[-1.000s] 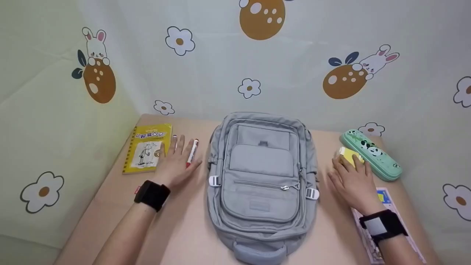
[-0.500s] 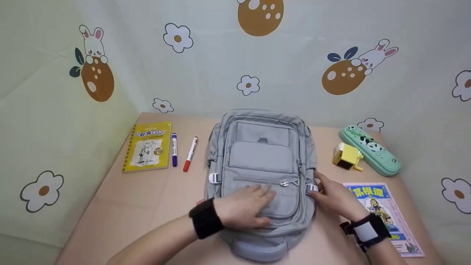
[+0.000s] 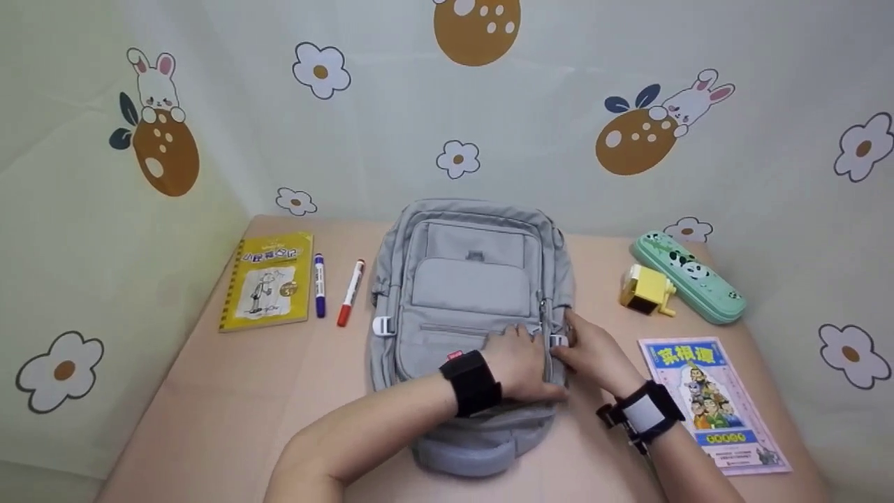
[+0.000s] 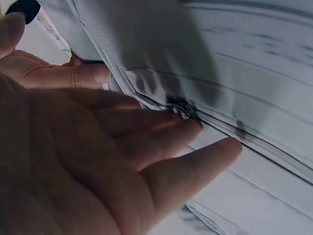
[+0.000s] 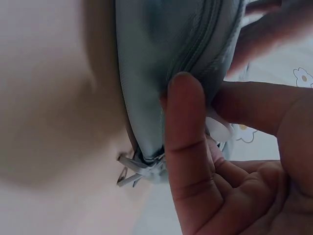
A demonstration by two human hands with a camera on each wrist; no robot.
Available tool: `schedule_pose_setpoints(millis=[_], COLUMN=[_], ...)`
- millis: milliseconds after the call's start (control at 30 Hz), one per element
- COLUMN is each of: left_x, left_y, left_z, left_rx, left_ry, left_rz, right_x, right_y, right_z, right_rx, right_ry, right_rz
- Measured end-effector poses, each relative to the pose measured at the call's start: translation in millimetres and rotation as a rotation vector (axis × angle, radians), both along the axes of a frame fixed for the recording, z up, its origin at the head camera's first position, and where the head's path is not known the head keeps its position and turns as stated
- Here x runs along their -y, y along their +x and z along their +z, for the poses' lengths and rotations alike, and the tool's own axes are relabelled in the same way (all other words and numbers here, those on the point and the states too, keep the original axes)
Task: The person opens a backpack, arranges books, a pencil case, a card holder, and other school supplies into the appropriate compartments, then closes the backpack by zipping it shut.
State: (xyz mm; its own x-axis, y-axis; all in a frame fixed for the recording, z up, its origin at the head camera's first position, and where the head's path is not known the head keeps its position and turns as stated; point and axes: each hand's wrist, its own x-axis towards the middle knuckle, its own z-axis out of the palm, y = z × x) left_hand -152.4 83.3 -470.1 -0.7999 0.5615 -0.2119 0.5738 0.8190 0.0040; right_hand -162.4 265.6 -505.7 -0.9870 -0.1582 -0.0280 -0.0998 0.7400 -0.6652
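Observation:
A grey backpack (image 3: 475, 286) lies flat on the table, its padded top handle (image 3: 464, 454) toward me. My left hand (image 3: 520, 363) lies over the lower right of its front. In the left wrist view the fingers are extended, their tips at a metal zipper pull (image 4: 182, 108). My right hand (image 3: 602, 358) is at the bag's right side by a white strap buckle (image 3: 558, 341). The right wrist view shows its thumb and index finger pinching the bag's fabric edge beside a zipper. Another zipper pull (image 5: 132, 171) hangs free below there.
Left of the bag lie a yellow spiral-bound book (image 3: 269, 283), a blue marker (image 3: 320, 285) and a red marker (image 3: 351, 292). On the right are a yellow pencil sharpener (image 3: 646, 288), a green panda pencil case (image 3: 688, 276) and a pink-and-blue comic book (image 3: 719, 412).
My left hand has come from the markers onto the bag and moved right across its front. My right hand has left the sharpener for the bag's side edge. The view has shifted slightly.

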Motion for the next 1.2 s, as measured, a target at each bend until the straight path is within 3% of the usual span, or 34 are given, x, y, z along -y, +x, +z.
schedule_pose_setpoints(millis=[133, 367, 433, 600, 700, 967, 1200], left_x=[-14, -27, -29, -29, -27, -16, -9], left_y=[-3.1, -18.6, -23.0, -31.0, -33.9, -41.2, -49.0], left_z=[-7.3, -16.6, -17.3, -14.2, -10.1, -4.2, -2.3], left_rx=[-0.095, -0.285, -0.291, -0.204, -0.157, -0.086, 0.033], left_ry=[0.034, 0.023, 0.008, 0.004, 0.023, 0.127, 0.244], left_rz=[0.045, -0.022, -0.024, 0.003, 0.013, -0.03, 0.01], right_x=[4, -2, -4, -9, -14, -25, -25], right_y=[-5.9, -5.1, -4.2, -5.8, -10.3, -22.5, -32.7], right_z=[-0.4, 4.3, 6.8, 11.1, 10.6, -3.1, -16.9], right_rx=[-0.003, 0.007, 0.047, 0.138, 0.112, -0.151, -0.165], right_ry=[-0.013, -0.014, -0.068, -0.208, -0.199, 0.164, 0.227], right_rz=[-0.012, 0.004, 0.015, 0.045, 0.031, -0.029, -0.023])
